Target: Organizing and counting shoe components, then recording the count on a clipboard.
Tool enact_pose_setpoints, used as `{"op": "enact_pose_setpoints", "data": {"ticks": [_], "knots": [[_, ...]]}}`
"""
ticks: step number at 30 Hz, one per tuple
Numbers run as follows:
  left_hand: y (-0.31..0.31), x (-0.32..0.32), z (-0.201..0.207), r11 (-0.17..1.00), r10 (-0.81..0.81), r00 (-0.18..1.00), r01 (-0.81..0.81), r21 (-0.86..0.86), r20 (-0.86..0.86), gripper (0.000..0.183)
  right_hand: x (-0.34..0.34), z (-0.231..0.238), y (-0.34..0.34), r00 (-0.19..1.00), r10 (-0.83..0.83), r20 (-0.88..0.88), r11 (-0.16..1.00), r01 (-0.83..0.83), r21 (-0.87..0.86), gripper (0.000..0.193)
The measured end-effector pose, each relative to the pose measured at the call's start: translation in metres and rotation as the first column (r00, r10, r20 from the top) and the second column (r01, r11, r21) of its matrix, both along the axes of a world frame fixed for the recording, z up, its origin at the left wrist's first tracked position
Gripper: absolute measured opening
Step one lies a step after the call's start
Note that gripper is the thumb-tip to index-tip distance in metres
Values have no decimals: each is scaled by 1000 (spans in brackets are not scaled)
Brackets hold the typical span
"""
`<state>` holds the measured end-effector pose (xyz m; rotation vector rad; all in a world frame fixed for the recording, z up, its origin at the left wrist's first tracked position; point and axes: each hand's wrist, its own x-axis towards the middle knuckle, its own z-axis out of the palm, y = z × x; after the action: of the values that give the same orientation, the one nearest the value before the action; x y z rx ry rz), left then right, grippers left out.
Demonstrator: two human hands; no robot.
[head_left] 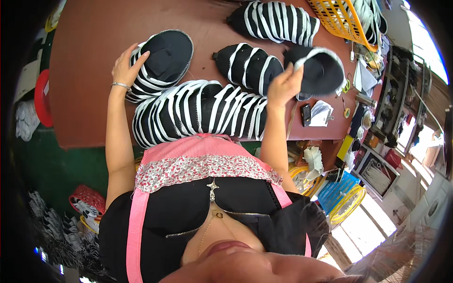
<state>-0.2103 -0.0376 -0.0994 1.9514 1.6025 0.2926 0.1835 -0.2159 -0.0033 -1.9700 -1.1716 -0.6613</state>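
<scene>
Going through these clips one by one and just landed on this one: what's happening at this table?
A person stands at a reddish-brown table covered with stacks of black pieces edged in white. The left hand rests on the top piece of a short stack; the right hand lifts a single black piece by its white rim. A long row of the same pieces lies nearest the body, more stacks sit further back, and an orange basket stands at the far corner.
</scene>
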Motion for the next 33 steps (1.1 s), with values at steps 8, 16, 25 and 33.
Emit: {"op": "enact_pose_setpoints", "data": {"ticks": [8, 16, 25, 33], "knots": [[-12, 15, -12, 994, -63, 996, 57, 90, 66, 49, 2, -71, -28, 802, -1, -597, 956, -175, -237, 39], [-17, 10, -21, 992, -24, 995, 11, 127, 98, 47, -173, -76, 84, 676, 344, -652, 539, -710, -452, 60], [-16, 17, -25, 982, 37, 999, -42, 187, 30, 42, -140, -123, 102, -46, 59, -997, 802, -592, 75, 17], [-15, 17, -26, 989, 54, 998, -50, 139, -29, 41, -113, -132, 91, -509, 71, -858, 901, -336, 274, 21]]}}
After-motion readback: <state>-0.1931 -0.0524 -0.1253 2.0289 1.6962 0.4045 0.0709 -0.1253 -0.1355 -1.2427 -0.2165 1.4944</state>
